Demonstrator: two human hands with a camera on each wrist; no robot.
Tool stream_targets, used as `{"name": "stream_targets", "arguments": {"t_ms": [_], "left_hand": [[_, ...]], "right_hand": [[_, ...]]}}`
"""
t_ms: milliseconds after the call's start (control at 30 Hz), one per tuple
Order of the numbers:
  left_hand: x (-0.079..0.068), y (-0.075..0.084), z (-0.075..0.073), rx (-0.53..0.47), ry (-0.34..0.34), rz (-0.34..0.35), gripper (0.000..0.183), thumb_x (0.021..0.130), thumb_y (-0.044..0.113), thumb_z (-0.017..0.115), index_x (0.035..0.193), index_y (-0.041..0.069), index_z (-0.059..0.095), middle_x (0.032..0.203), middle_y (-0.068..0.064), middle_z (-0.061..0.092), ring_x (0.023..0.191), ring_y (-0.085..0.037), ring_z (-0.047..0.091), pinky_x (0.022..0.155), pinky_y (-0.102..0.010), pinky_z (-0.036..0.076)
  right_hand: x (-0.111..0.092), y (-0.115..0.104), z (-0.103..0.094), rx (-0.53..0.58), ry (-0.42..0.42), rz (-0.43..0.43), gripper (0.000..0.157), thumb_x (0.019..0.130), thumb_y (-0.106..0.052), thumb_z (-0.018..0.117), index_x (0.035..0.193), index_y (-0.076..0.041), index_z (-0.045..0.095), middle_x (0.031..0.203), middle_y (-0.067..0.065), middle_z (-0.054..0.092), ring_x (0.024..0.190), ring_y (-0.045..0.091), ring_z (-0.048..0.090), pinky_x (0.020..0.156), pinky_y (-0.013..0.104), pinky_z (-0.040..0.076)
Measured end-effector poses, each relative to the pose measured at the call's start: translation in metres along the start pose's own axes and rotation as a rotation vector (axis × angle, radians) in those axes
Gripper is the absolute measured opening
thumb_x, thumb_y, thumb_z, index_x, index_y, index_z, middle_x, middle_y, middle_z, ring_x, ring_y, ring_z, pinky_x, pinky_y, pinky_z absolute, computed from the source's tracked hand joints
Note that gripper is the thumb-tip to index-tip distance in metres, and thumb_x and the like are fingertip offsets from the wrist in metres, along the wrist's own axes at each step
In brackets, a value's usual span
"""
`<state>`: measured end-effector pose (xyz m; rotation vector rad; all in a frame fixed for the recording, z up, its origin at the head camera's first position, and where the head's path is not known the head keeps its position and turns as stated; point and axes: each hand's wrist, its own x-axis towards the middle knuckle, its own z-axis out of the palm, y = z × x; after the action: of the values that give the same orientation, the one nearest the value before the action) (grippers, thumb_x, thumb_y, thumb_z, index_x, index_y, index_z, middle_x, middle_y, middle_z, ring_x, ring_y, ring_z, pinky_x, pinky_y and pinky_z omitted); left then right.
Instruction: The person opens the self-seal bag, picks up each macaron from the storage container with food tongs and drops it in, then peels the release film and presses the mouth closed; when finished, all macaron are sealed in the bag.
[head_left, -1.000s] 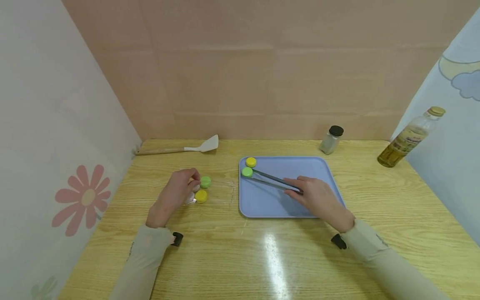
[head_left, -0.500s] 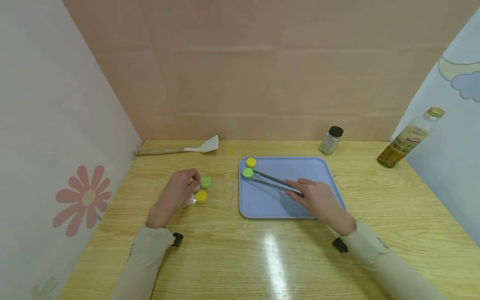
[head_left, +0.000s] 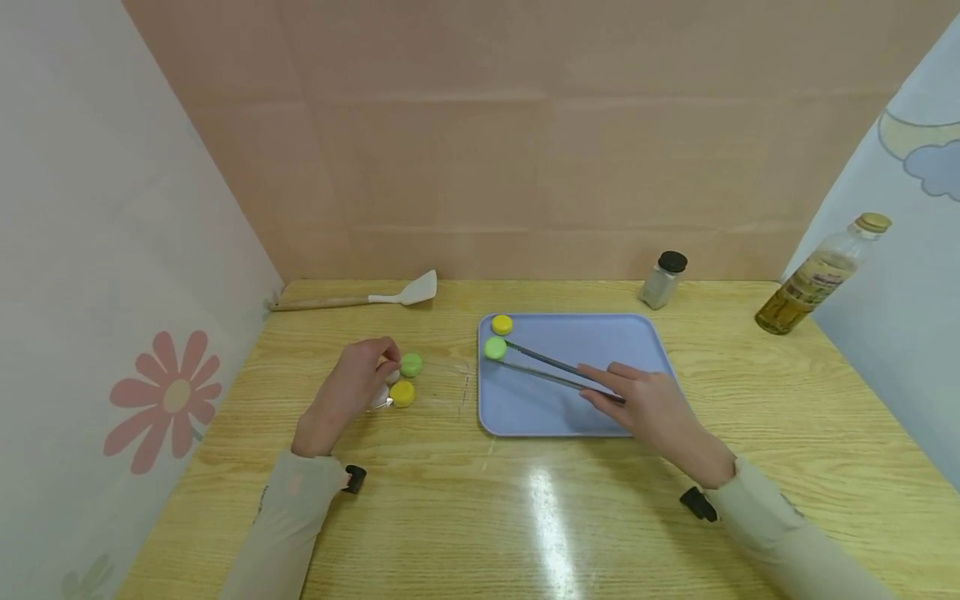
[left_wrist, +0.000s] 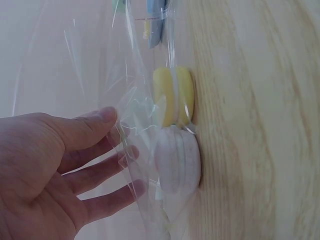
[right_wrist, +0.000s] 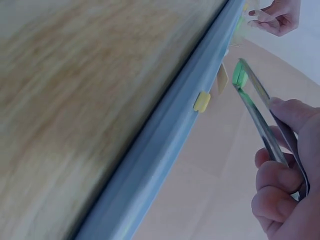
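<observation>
My left hand [head_left: 348, 387] pinches a clear plastic bag [left_wrist: 142, 110] lying on the table. Inside it are a yellow macaron [head_left: 402, 394], a green macaron [head_left: 411, 365] and pale ones, such as the pinkish macaron [left_wrist: 177, 160], partly hidden by the hand in the head view. My right hand [head_left: 656, 408] grips metal tongs [head_left: 551, 377] over the blue tray [head_left: 577, 333]. Between the tong tips a green macaron [right_wrist: 240, 75] is held, raised above the tray in the right wrist view. Another yellow macaron [head_left: 502, 324] sits in the tray's far left corner.
A spatula [head_left: 408, 292] with a wooden handle lies at the back left. Behind the tray stands a small jar [head_left: 662, 282] with a black lid. An oil bottle [head_left: 813, 279] is at the back right, and walls enclose the table's back and sides.
My right hand has shifted a little to the right and nearer with the tongs, while the held green macaron has moved only slightly nearer. My left hand stays at the bag.
</observation>
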<state>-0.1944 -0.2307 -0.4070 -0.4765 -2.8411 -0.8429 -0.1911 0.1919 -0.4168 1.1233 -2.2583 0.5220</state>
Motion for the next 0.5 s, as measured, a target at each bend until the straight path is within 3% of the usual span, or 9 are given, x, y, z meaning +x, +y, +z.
{"name": "stream_targets", "arguments": {"t_ms": [133, 500], "left_hand": [[0.001, 0.0, 0.0, 0.012, 0.005, 0.004, 0.005, 0.094, -0.001, 0.07, 0.093, 0.002, 0.066, 0.093, -0.009, 0.069, 0.067, -0.015, 0.05, 0.059, -0.028, 0.044], [0.0, 0.003, -0.001, 0.004, -0.004, -0.01, 0.005, 0.094, 0.0, 0.07, 0.093, 0.001, 0.066, 0.094, -0.009, 0.069, 0.067, -0.016, 0.05, 0.059, -0.029, 0.044]], "right_hand": [[0.0, -0.004, -0.004, 0.025, 0.017, -0.037, 0.041, 0.104, -0.043, 0.056, 0.115, -0.009, 0.077, 0.073, -0.009, 0.056, 0.051, -0.006, 0.033, 0.044, 0.014, 0.028], [0.007, -0.021, 0.0, 0.057, -0.021, -0.139, 0.04, 0.106, -0.041, 0.053, 0.116, -0.01, 0.077, 0.074, -0.01, 0.051, 0.053, -0.005, 0.034, 0.045, 0.012, 0.029]]}}
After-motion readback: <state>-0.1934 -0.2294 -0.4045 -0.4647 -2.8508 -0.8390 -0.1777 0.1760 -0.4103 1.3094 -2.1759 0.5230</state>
